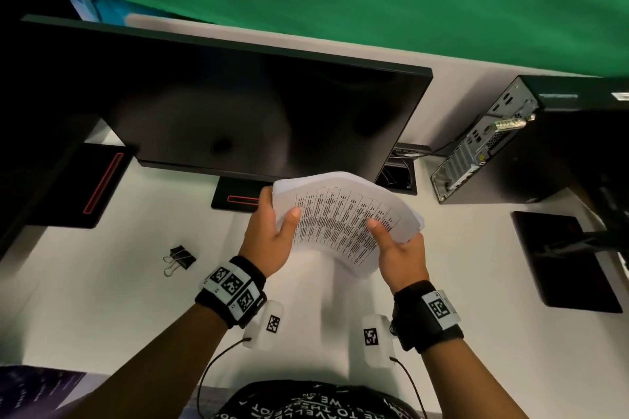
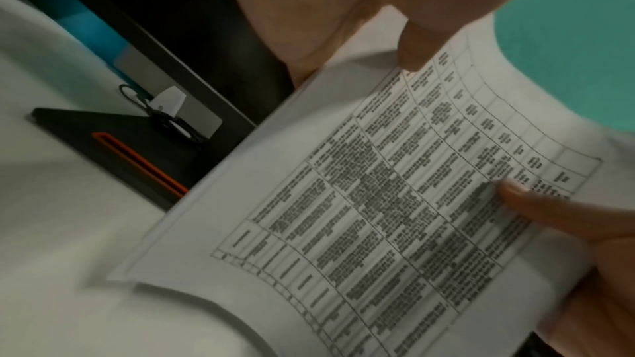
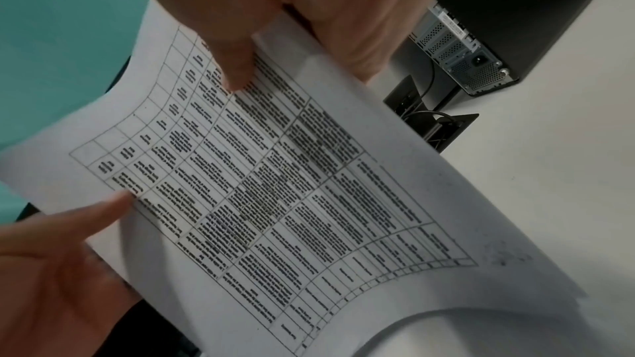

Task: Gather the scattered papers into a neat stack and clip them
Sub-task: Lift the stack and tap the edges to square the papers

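A stack of white papers (image 1: 343, 224) with a printed table on top is held, bowed, above the white desk (image 1: 102, 309), in front of the monitor. My left hand (image 1: 279, 207) grips its left edge, thumb on top and fingers behind. My right hand (image 1: 394, 236) grips the right edge the same way. In the left wrist view the papers (image 2: 378, 200) fill the frame, as the papers (image 3: 292, 186) do in the right wrist view; the sheet edges look slightly uneven. A black binder clip (image 1: 178, 260) lies on the desk, left of my left wrist, untouched.
A dark monitor (image 1: 238, 112) on a black base (image 1: 235, 201) stands just behind the papers. A computer tower (image 1: 510, 139) and a black pad (image 1: 561, 258) sit at the right. A second black base (image 1: 85, 187) is at the left. A cable opening (image 1: 401, 173) lies behind the papers.
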{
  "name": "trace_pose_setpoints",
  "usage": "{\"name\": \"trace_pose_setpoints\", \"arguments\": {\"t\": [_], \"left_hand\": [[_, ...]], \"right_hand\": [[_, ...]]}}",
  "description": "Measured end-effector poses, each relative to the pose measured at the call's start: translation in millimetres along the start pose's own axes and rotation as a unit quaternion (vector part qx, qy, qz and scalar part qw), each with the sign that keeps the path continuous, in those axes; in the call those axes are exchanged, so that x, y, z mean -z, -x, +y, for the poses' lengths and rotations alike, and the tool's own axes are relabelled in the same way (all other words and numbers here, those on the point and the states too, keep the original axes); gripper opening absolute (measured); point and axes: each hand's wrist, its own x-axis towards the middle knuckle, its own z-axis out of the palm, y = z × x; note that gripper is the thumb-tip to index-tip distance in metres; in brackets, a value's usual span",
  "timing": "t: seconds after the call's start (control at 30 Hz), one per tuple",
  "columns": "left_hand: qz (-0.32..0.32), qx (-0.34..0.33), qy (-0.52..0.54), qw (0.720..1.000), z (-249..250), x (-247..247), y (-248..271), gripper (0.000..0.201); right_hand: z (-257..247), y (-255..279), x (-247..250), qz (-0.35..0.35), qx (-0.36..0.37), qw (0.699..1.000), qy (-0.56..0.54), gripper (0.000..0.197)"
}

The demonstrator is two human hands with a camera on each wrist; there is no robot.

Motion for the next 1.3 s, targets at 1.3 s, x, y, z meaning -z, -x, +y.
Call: {"name": "trace_pose_setpoints", "arguments": {"t": [1.3], "left_hand": [[-0.033,0.066,-0.146,0.986,-40.9,-6.3,12.0,0.049]], "right_hand": [[28.5,3.0,7.6,-0.018,0.045,0.982,0.184,0.035]]}}
